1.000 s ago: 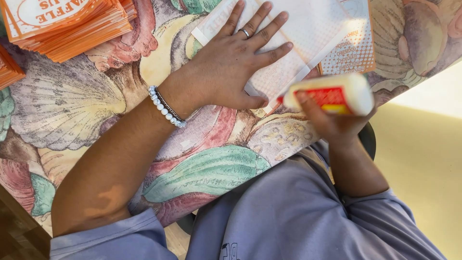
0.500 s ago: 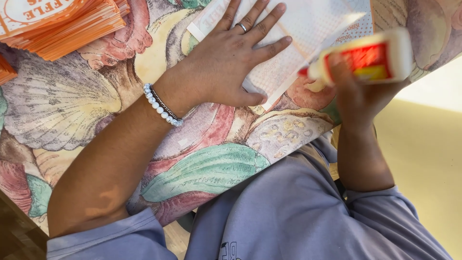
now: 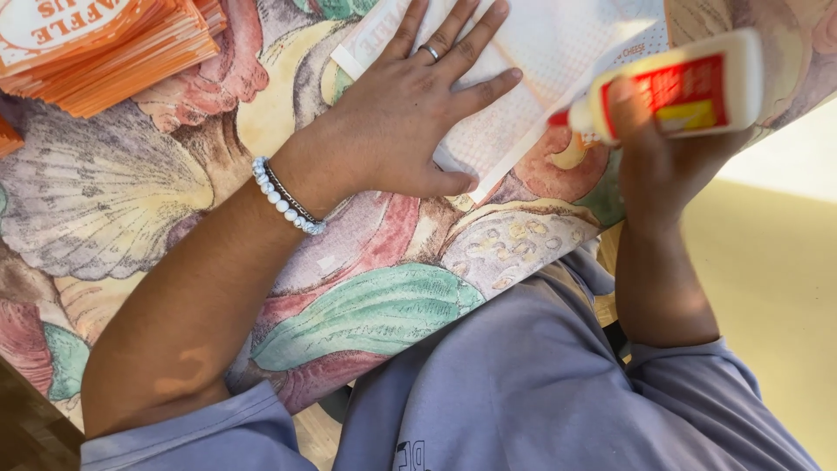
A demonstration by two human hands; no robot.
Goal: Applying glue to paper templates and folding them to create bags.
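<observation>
My left hand (image 3: 405,118) lies flat, fingers spread, on a white patterned paper sheet (image 3: 558,52) that rests on a table covered with a seashell-print cloth (image 3: 174,192). A ring sits on one finger and a white bead bracelet (image 3: 283,201) circles the wrist. My right hand (image 3: 658,148) grips a white glue bottle (image 3: 680,87) with a red label; its red tip points at the paper's near edge strip, just right of my left thumb.
A thick stack of orange printed paper sheets (image 3: 105,48) sits at the table's far left. Another orange edge (image 3: 9,135) shows at the left border. My lap in grey clothing (image 3: 523,384) is under the table edge; yellowish floor (image 3: 785,288) lies to the right.
My right hand has carried the glue bottle up and to the right along the paper's edge, the tip now pointing at the strip. My left hand stays pressed on the sheet.
</observation>
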